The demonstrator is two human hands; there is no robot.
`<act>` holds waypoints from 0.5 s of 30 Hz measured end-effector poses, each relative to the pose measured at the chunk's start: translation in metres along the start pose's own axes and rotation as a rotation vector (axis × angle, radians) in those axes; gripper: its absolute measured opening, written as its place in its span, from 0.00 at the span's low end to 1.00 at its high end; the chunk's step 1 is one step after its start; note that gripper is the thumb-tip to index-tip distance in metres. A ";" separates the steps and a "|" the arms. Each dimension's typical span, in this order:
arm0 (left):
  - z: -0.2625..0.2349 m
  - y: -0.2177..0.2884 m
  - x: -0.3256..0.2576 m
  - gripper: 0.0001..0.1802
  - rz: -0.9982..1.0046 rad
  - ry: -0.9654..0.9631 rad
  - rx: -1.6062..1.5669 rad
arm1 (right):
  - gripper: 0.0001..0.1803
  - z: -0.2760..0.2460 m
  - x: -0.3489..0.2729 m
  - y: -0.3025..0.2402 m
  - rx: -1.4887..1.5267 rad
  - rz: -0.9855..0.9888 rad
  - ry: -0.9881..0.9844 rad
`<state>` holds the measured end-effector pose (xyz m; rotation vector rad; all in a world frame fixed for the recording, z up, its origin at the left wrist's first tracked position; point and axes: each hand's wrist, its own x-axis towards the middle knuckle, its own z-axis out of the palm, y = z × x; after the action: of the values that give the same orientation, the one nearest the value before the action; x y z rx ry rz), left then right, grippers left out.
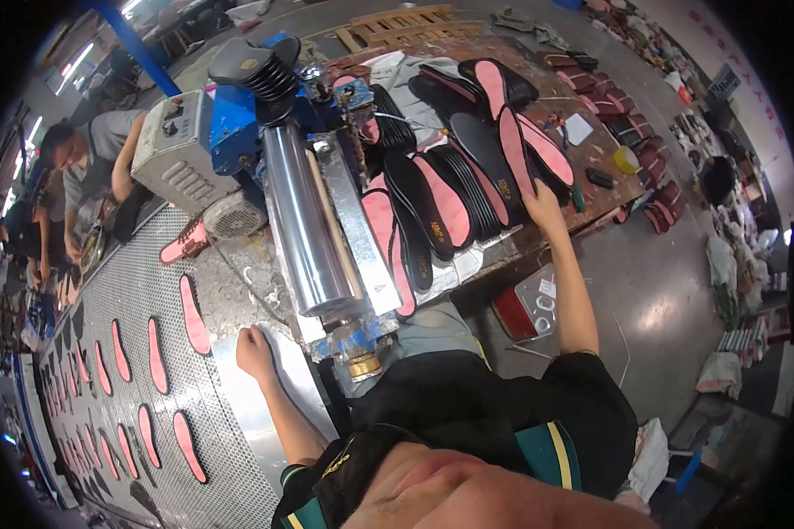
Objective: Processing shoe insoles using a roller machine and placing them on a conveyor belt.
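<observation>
My right hand [544, 208] is closed on the near end of a pink-and-black insole [513, 145], which lies over other insoles on the right side of the worktable. Beside it are black insoles [481, 141] and a tight row of pink-faced ones [443, 201]. My left hand [255, 353] is curled into a loose fist above the smooth metal plate [269, 414] at the conveyor's edge, with nothing visible in it. A pink insole [194, 317] lies on the mesh conveyor belt [216, 432] just left of that hand. Between my hands stands a machine with a shiny metal roller [302, 220].
Rows of pink insoles [156, 357] lie along the belt. A grey control box [172, 141] stands behind it, with another person [88, 167] farther left. Yellow tape [625, 160] sits at the table's right edge. A red-sided box [525, 307] is below the table.
</observation>
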<state>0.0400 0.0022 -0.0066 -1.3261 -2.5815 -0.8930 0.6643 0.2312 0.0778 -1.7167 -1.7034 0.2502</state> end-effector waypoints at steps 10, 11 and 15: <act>-0.055 0.022 0.053 0.12 -0.099 -0.248 -0.809 | 0.20 -0.078 -0.012 -0.158 -0.010 -0.624 0.308; -0.069 0.051 0.063 0.11 -0.082 -0.246 -0.890 | 0.21 -0.076 -0.008 -0.173 -0.128 -0.776 0.300; -0.116 0.140 0.094 0.14 0.231 -0.333 -0.900 | 0.20 -0.029 -0.006 -0.227 -0.012 -1.072 0.205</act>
<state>0.0710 0.0686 0.1850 -2.0557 -2.1799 -2.0620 0.4986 0.1918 0.2306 -0.6114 -2.1827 -0.4111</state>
